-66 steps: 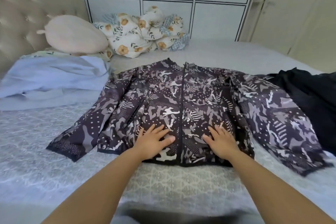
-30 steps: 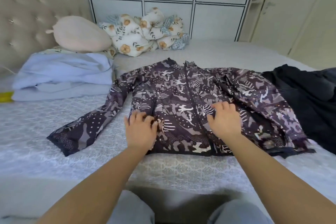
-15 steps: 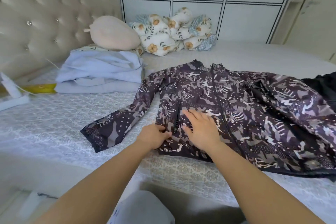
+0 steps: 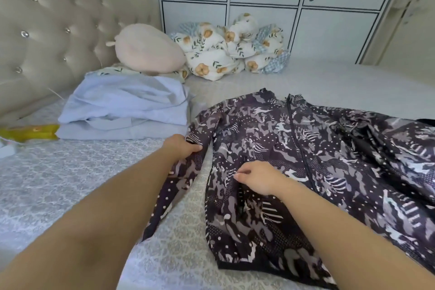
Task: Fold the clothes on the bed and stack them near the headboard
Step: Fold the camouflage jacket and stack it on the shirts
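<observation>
Folding the patterned jacket on the bed

Head view: the jacket (image 4: 306, 160) lies mid-frame; left hand (image 4: 182, 146) fingers grip its sleeve (image 4: 188, 167), right hand (image 4: 256, 178) fingers pinch the front. Slippery fabric could bunch, skewing the fold.

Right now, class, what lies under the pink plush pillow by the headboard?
The pink plush pillow rests on a leaf-print pillow, only its edge showing; the rest is covered.

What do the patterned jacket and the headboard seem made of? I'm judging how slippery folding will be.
Patterned jacket: thin synthetic weave, probably nylon or polyester, faint sheen, crisp wrinkles. Headboard: glossy beige leather or leatherette, button-tufted with shiny studs.
</observation>
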